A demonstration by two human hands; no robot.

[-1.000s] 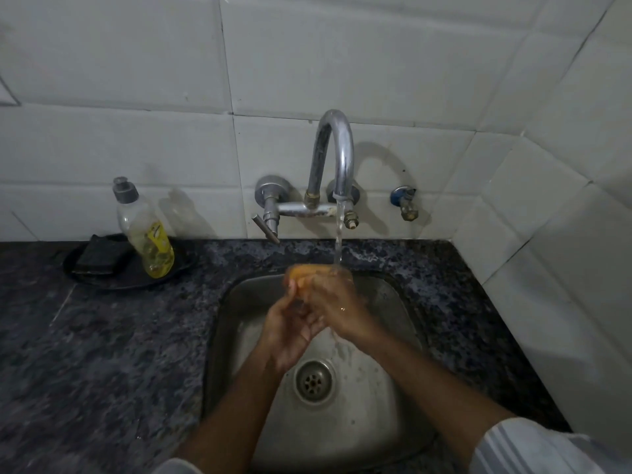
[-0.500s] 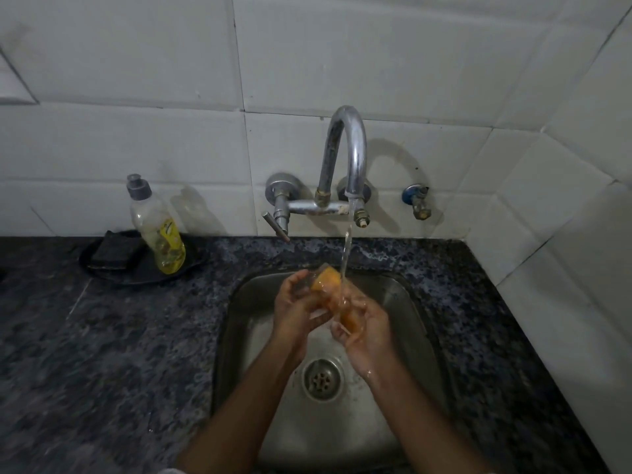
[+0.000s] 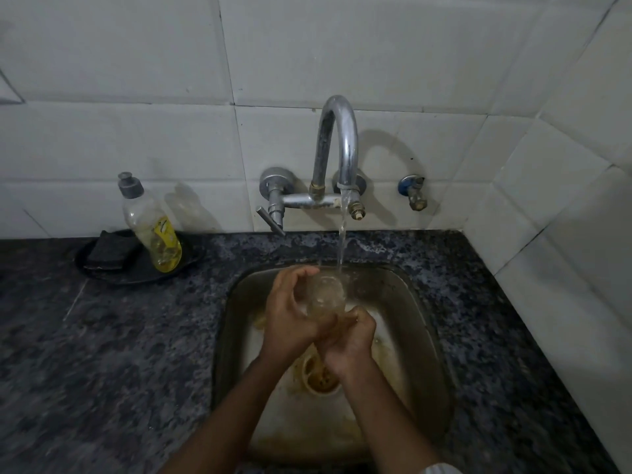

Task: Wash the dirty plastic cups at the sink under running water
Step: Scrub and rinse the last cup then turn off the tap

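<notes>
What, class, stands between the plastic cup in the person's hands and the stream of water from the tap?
Nothing visible. The plastic cup, gripped by the left hand and the right hand over the sink, already sits right under the water stream, which falls at its rim.

Clear cup [image 3: 325, 295], steel-grey sink [image 3: 424, 323], speckled black counter [image 3: 102, 354], yellow-labelled bottle [image 3: 154, 230], white tiles [image 3: 136, 63].
</notes>
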